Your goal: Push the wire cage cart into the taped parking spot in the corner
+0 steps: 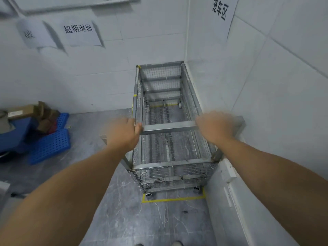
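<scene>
Steel mesh and square tube make up the cart (166, 132), which stands lengthwise in the corner with its far end against the back wall (88, 77) and its right side just beside the side wall (266, 86). Yellow tape (174, 199) runs on the floor (124, 210) along the near end of the cart, and both near casters sit just inside that line; a short piece of tape also shows through the mesh at the far end.

Both hands are at the top bar of the cart's near end. The left hand (124, 134) is curled over the left end of the bar, thumb on top, gripping it. The right hand (215, 126) lies over the right end, but blur keeps me from telling whether its fingers are closed round the bar or only resting on it.

By my reading the push is at its last stage: the cart looks to be inside the marked spot, or very nearly so. What remains is likely a small squaring nudge, if any, so that the near casters stay clear of the tape, and then letting go. A hard shove would only knock the frame against the tiles.
</scene>
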{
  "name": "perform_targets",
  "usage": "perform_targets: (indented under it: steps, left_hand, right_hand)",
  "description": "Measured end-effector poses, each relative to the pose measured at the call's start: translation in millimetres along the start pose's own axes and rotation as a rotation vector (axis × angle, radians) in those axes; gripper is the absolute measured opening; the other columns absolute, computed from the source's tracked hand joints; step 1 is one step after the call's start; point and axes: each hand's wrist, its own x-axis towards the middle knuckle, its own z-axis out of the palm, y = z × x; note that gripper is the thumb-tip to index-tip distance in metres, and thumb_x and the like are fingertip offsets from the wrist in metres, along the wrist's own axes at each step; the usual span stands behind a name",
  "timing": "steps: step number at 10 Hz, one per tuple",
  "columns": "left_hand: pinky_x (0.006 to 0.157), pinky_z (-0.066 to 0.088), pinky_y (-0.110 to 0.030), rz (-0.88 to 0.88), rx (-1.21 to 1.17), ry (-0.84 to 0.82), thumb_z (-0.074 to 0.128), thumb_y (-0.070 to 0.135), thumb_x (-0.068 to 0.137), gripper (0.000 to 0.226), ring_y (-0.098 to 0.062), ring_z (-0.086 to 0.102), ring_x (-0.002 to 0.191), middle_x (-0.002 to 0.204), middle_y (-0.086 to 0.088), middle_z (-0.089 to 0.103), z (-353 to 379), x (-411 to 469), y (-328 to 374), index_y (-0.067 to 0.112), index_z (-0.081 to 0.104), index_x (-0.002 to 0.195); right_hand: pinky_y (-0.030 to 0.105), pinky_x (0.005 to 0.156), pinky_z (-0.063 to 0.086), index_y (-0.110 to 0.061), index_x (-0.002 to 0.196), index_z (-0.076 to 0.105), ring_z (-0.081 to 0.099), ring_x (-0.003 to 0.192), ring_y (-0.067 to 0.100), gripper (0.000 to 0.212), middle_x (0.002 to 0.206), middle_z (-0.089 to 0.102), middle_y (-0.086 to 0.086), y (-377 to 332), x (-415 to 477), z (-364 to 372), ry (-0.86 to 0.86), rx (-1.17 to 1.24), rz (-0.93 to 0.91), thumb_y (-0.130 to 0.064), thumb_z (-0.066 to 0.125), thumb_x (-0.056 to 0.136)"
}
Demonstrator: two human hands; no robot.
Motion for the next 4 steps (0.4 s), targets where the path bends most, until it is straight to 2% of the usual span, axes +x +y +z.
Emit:
perform_targets:
  steps: [1,3,4]
  left_hand:
    - [0.106,0.029,-0.049,0.094,-0.07,0.032,0.022,0.054,0.098,0.055,-0.029,0.044,0.126,0.135,-0.005,0.054,-5,-22,5,0.02,0.05,0.132]
    - [0.11,0.028,-0.048,0.153,-0.165,0.084,0.022,0.058,0.098,0.061,-0.027,0.04,0.133,0.143,-0.004,0.05,-45,-48,5,0.022,0.042,0.142]
    - [0.113,0.023,-0.046,0.194,-0.191,0.191,0.026,0.056,0.098,0.059,-0.027,0.037,0.135,0.145,-0.005,0.048,-74,-62,2,0.02,0.042,0.143]
  right_hand:
    - [0.048,0.104,0.034,-0.02,0.108,0.064,0.051,0.11,0.027,0.053,0.114,0.06,0.006,-6,-10,-12,-0.007,0.058,-0.044,-0.05,0.021,0.101]
    - [0.044,0.099,0.038,-0.016,0.118,0.06,0.052,0.113,0.029,0.046,0.121,0.06,0.008,-40,-38,-45,0.009,0.125,-0.118,-0.049,0.031,0.102]
    - [0.043,0.101,0.037,-0.014,0.122,0.059,0.052,0.117,0.03,0.048,0.123,0.061,0.01,-60,-51,-70,0.093,0.129,-0.158,-0.048,0.034,0.101]
